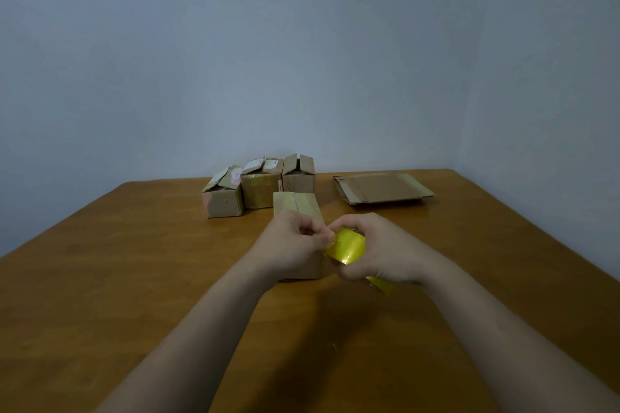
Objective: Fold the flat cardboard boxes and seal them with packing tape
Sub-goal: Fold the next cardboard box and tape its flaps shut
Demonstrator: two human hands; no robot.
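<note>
We hold the tape point(345, 246) over the box point(295, 208) at the middle of the table point(134, 261), right hand point(380, 253) curled round the roll, left hand point(293, 243) pinching its loose end. Three folded boxes point(260, 186) stand at eleven o'clock, some flaps ajar, and flats point(382, 188) lie at one o'clock, so we judge the job about half done.

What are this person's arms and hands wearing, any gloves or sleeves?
Nothing shows on them. The left hand and right hand are ungloved; the left forearm and right forearm are bare to the picture's edge, with no sleeve, watch or bracelet. The fingers are too blurred to rule out rings.
</note>
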